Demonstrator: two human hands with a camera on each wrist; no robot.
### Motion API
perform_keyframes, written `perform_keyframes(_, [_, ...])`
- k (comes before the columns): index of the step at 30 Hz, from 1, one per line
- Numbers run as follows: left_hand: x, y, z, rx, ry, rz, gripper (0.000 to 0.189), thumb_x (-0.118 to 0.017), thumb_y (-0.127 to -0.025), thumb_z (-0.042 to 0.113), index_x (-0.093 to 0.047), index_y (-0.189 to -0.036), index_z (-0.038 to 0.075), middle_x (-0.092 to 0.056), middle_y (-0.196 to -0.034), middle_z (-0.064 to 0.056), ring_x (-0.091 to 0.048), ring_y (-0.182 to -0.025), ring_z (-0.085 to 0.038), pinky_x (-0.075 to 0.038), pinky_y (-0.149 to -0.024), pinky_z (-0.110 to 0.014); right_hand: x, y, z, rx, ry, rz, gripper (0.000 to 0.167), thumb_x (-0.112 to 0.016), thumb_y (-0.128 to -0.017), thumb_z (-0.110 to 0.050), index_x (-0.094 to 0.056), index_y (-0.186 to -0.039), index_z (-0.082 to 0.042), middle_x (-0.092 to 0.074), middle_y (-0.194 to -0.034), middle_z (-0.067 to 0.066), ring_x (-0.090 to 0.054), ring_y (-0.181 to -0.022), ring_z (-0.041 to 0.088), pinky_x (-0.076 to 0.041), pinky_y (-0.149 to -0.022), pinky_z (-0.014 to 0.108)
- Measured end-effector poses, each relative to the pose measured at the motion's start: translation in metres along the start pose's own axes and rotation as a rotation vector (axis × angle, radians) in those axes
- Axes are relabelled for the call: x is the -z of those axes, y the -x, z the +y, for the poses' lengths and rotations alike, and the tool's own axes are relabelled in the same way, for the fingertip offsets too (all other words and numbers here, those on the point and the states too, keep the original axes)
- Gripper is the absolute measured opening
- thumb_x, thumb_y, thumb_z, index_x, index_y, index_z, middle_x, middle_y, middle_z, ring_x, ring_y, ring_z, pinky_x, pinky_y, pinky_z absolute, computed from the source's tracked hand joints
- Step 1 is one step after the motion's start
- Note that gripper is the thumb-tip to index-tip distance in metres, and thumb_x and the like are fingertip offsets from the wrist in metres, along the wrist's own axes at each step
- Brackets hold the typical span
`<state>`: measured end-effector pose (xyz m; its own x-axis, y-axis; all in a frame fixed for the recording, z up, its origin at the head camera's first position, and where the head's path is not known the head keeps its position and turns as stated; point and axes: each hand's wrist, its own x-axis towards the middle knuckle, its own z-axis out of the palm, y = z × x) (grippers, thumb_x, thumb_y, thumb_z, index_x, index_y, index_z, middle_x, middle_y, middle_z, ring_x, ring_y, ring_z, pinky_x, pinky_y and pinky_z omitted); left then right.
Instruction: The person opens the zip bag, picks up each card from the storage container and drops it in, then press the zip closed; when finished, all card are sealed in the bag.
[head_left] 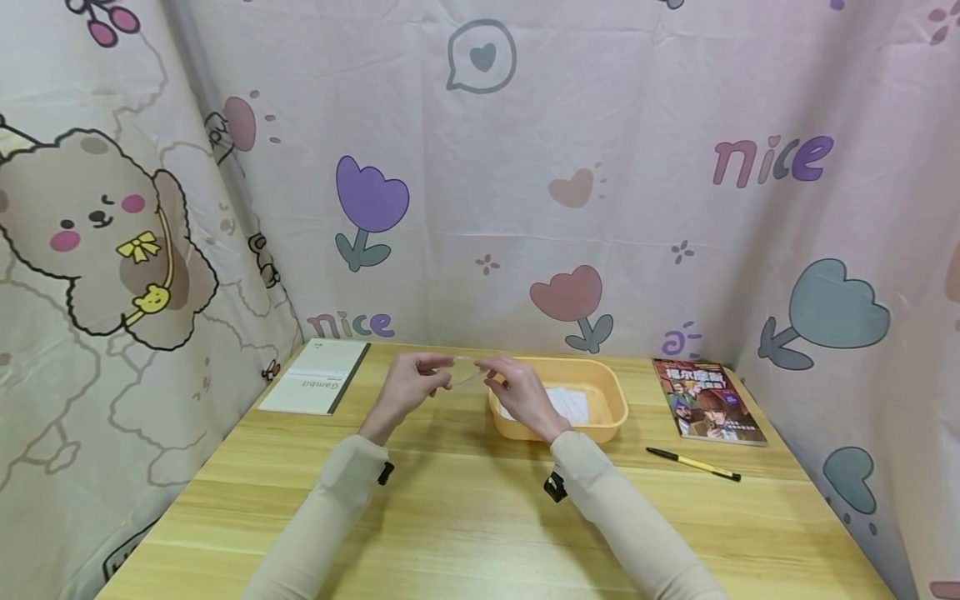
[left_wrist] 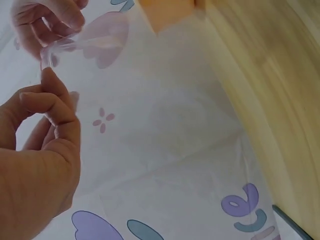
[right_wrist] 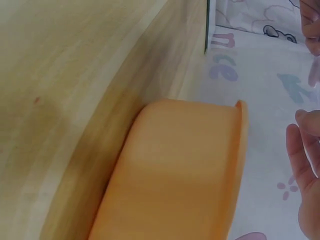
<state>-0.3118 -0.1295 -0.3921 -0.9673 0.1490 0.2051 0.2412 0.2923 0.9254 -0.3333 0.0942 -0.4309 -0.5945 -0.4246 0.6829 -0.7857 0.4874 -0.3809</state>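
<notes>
Both hands are raised above the far part of the table, with a thin, see-through plastic piece (head_left: 467,381) stretched between them. In the head view its outline bows into a loop, and in the left wrist view it shows as a glossy clear strip (left_wrist: 65,46). My left hand (head_left: 408,385) pinches one side between thumb and fingers. My right hand (head_left: 523,392) pinches the other side, overlapping the left end of a yellow-orange plastic basket (head_left: 617,406). White sheets (head_left: 567,406) lie inside the basket. Only part of the right hand (right_wrist: 310,185) shows in the right wrist view.
A pale notebook (head_left: 311,379) lies at the back left of the wooden table (head_left: 465,533). On the right are a colourful magazine (head_left: 708,402) and a black and yellow pen (head_left: 693,463). A printed curtain (head_left: 480,208) hangs behind the table and along its sides.
</notes>
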Motion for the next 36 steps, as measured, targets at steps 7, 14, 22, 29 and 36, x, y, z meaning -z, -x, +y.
perform_keyframes(7, [-0.001,-0.003,-0.015,-0.079,-0.070,-0.018,0.030,-0.072,-0.086,0.004,-0.071,-0.116,0.003,-0.075,-0.095,-0.016,-0.070,-0.070,-0.018,-0.052,-0.051,-0.022,0.001,0.007,0.006,-0.088,-0.109,0.018,0.047,-0.068,-0.086,0.006,-0.061,-0.130,-0.008,-0.070,-0.111,0.012,-0.068,-0.094,0.020,-0.059,-0.067,0.023])
perform_keyframes(14, [0.001,-0.006,-0.021,-0.088,-0.089,-0.046,0.030,-0.072,-0.086,0.004,-0.070,-0.117,0.002,-0.075,-0.089,-0.016,-0.070,-0.069,-0.014,-0.056,-0.053,-0.025,0.006,0.015,0.011,-0.140,-0.166,0.000,0.035,-0.064,-0.092,-0.001,-0.065,-0.126,-0.011,-0.070,-0.113,0.013,-0.068,-0.094,0.020,-0.059,-0.068,0.023])
perform_keyframes(22, [0.006,-0.011,-0.013,-0.046,-0.077,-0.071,0.033,-0.072,-0.086,0.003,-0.067,-0.117,-0.005,-0.074,-0.101,-0.019,-0.071,-0.069,-0.017,-0.058,-0.055,-0.027,0.024,0.026,0.028,-0.415,-0.346,-0.054,0.027,-0.063,-0.094,-0.006,-0.066,-0.120,0.001,-0.070,-0.113,0.020,-0.067,-0.096,0.032,-0.062,-0.068,0.037])
perform_keyframes(29, [0.009,-0.014,-0.008,0.000,-0.072,-0.111,0.034,-0.071,-0.086,0.001,-0.066,-0.118,-0.006,-0.067,-0.121,-0.022,-0.072,-0.079,-0.031,-0.061,-0.062,-0.037,0.037,0.034,0.048,-0.508,-0.308,-0.147,0.023,-0.065,-0.092,-0.007,-0.069,-0.113,0.004,-0.071,-0.110,0.020,-0.067,-0.092,0.021,-0.059,-0.066,0.028])
perform_keyframes(36, [0.011,-0.018,-0.008,-0.009,-0.096,-0.110,0.033,-0.073,-0.085,0.004,-0.068,-0.117,-0.002,-0.070,-0.118,-0.018,-0.071,-0.069,-0.014,-0.057,-0.056,-0.025,0.044,0.032,0.062,-0.586,-0.268,-0.255,0.026,-0.066,-0.088,0.000,-0.069,-0.114,0.004,-0.070,-0.111,0.020,-0.066,-0.099,0.023,-0.056,-0.084,0.032])
